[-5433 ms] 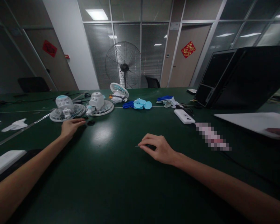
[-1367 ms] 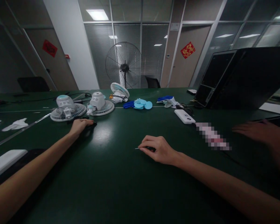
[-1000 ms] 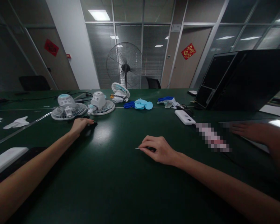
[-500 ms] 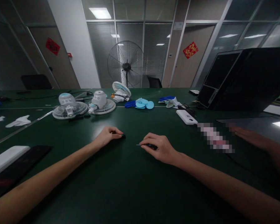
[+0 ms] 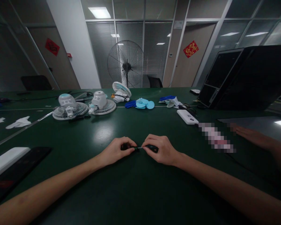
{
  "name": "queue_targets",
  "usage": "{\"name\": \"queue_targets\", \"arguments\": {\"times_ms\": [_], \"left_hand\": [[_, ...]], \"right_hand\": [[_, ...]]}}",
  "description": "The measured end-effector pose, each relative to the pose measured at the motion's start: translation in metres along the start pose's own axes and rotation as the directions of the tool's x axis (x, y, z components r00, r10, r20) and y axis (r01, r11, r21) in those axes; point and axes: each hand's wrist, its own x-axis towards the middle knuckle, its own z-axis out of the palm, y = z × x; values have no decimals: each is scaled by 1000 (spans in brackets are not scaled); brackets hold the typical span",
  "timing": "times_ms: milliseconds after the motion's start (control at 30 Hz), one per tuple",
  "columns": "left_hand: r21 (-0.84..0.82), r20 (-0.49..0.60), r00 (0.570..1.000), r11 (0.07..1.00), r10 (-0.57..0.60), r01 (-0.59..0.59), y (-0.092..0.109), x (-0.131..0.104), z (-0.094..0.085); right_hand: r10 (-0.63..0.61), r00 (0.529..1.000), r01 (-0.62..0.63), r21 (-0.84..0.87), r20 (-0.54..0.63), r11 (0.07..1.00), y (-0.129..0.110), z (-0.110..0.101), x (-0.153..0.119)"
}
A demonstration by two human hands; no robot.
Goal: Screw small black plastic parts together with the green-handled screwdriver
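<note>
Near the middle of the dark green table, my right hand is closed around a small screwdriver with a black handle. Its thin metal shaft points left. Facing it, my left hand pinches a small black part, mostly covered by the fingers, so its kind is unclear. The shaft's end reaches this part; whether it sits inside or only touches cannot be seen. Both hands rest low, close to the tabletop.
Several white desk fans stand beyond my left hand, with light blue fan blades and blue-and-white gloves farther right. A white device, a large black case and another person's hand are at right.
My left hand has moved right and slightly nearer, bringing the small black part to the screwdriver's end. My right hand has stayed almost in place, holding the screwdriver.
</note>
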Motion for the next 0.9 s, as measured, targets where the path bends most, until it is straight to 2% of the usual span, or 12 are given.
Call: {"name": "queue_targets", "arguments": {"times_ms": [233, 667, 800, 900], "left_hand": [[-31, 0, 1000, 999, 22, -22, 6, -1, 1], [-44, -3, 1000, 999, 22, -22, 2, 0, 1], [-66, 12, 1000, 998, 11, -10, 2, 0, 1], [-73, 32, 999, 997, 25, -23, 0, -1, 2]], "right_hand": [[0, 1000, -1, -40, -20, 999, 2, 1, 0], [-8, 1000, 7, -44, -5, 999, 2, 2, -1], [-37, 999, 37, 12, 0, 999, 1, 0, 0], [-12, 997, 19, 103, -70, 994, 2, -1, 1]]}}
